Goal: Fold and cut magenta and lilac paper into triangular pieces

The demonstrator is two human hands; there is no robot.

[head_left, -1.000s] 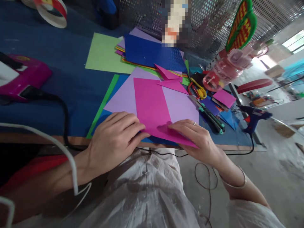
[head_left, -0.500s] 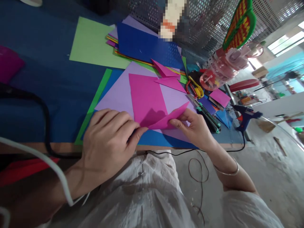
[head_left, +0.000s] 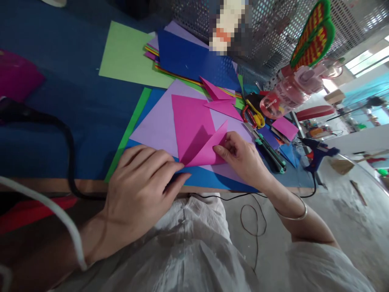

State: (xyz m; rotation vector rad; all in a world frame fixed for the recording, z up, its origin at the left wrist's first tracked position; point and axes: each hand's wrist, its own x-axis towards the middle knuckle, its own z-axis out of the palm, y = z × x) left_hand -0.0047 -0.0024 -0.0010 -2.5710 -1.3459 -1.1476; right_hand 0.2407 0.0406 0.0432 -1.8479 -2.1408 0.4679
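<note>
Two bare hands: the right grip (head_left: 244, 160) and the left grip (head_left: 142, 178) are both set at one pink sheet (head_left: 193, 117), by the near edge of the surface (head_left: 69, 52).
Right grip: it is closed on paper — the raised flap of the pink sheet is pinched between thumb and fingers.
Left grip: the sheet's near left corner is touched by the fingertips, while the thumb is parted from them, unclenched.
Pink sheet: it is laid between and beyond the grips, its near part turned up into a slanting flap whose tip is raised just past the right fingers.
Lilac sheet (head_left: 152, 121): it is spread beneath the pink one, with a blue sheet (head_left: 209, 176) seen under it, between the grips.
Green strip (head_left: 129, 129): it is laid slantwise, just left of the left grip.
Folded pink pieces (head_left: 219, 101): they are placed beyond the right grip.
Paper stack (head_left: 194, 56): it is topped with dark blue, well beyond both grips.
Cutter (head_left: 269, 152): it is set just right of the right grip — a glue gun (head_left: 317, 153) is placed farther out.
</note>
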